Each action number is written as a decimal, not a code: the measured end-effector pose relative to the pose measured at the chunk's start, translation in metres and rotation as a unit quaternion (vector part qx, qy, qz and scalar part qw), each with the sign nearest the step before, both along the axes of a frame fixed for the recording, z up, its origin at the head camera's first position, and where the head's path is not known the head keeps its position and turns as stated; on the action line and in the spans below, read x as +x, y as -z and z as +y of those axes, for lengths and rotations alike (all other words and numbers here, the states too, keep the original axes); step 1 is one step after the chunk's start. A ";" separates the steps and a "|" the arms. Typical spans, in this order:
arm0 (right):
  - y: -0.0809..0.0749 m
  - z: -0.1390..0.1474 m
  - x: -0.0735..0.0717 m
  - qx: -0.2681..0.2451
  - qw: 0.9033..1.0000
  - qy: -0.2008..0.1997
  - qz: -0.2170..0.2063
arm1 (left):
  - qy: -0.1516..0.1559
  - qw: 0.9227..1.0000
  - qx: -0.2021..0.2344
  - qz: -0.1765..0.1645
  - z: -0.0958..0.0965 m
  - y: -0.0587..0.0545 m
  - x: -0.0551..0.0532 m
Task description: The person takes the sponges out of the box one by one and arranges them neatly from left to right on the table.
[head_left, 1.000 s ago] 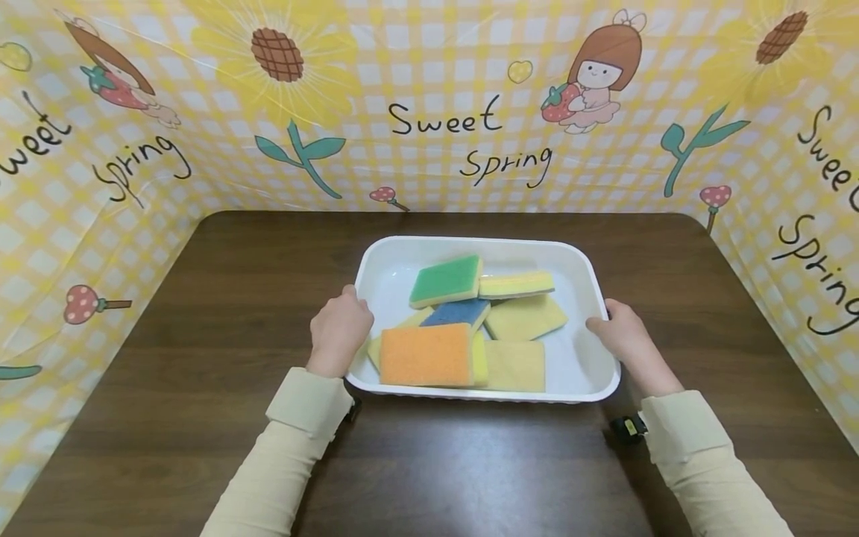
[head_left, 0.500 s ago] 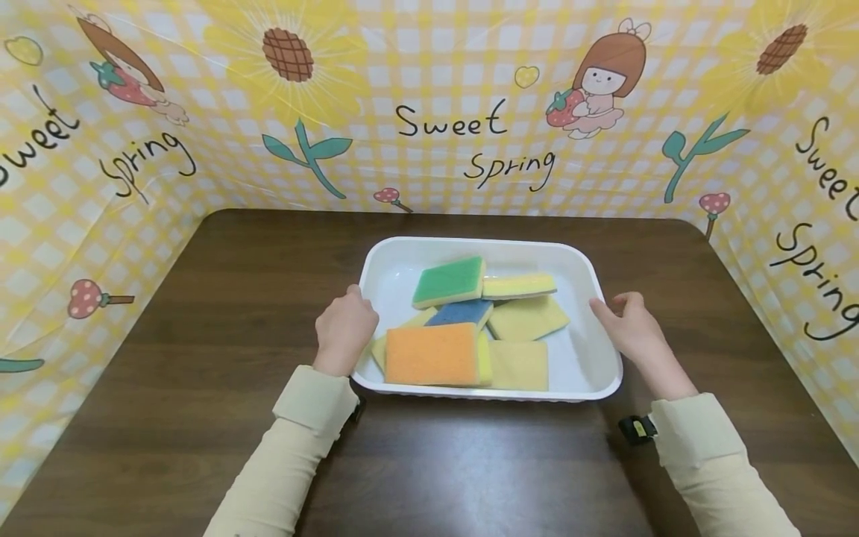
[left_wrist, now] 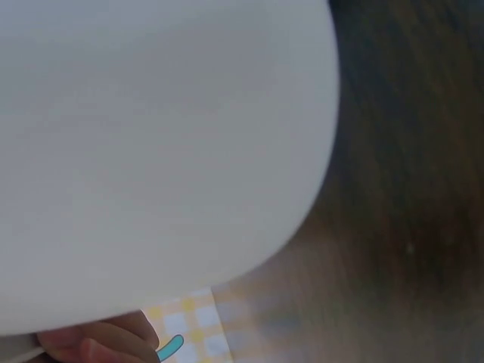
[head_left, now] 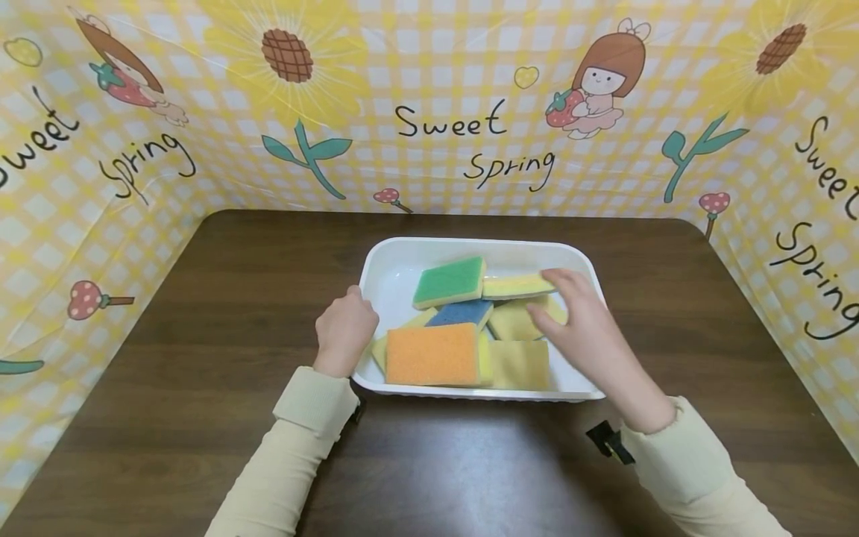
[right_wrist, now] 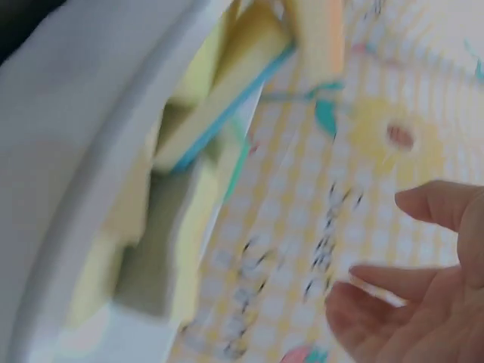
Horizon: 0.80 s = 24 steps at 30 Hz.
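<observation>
My left hand (head_left: 347,330) grips the left rim of a white plastic tray (head_left: 396,250); in the left wrist view, the tray's wall (left_wrist: 166,166) fills much of the picture, with curled fingers (left_wrist: 113,340) below its edge. Over the tray's right side hovers my right hand (head_left: 582,328), thumb and fingers spread apart with nothing between them. Its fingertips overlap the end of a yellow sponge lying on its edge (head_left: 513,286). Beside that sponge is a green-topped sponge (head_left: 448,282). A blue-topped sponge (head_left: 460,313), an orange-topped sponge (head_left: 431,354) and several plain yellow ones (head_left: 520,365) lie nearer.
The tray rests on a dark brown wooden table (head_left: 268,253). A yellow checked cloth (head_left: 429,45) with flowers and lettering rises behind the table and along both sides. A dark wrist strap (head_left: 609,441) shows at the right cuff.
My right hand has let go of the tray's right rim, then moved left and in over the sponges with its fingers spread. My left hand still holds the left rim.
</observation>
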State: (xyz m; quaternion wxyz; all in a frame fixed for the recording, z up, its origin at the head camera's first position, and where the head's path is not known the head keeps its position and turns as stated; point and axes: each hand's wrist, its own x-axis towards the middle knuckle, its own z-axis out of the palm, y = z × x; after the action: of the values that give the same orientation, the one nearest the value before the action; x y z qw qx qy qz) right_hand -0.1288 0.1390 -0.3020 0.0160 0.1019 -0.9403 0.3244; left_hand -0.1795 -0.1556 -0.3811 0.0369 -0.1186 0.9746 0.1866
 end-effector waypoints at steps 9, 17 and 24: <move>0.014 -0.045 0.012 0.062 0.987 -0.145 0.017 | -0.003 1.000 -0.007 -0.001 0.001 0.000 0.000; 0.021 -0.058 0.012 0.069 0.985 -0.157 -0.010 | -0.004 1.000 -0.009 -0.014 0.001 0.001 -0.001; 0.025 -0.061 0.012 0.056 0.985 -0.163 -0.017 | -0.004 1.000 -0.006 -0.009 0.002 0.000 0.000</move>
State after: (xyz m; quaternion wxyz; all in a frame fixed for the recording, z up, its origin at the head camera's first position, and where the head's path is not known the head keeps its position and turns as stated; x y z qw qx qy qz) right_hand -0.1170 0.0780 -0.3267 -0.0589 0.2495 -0.9278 0.2711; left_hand -0.1799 -0.1540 -0.3814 0.0444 -0.1243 0.9748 0.1797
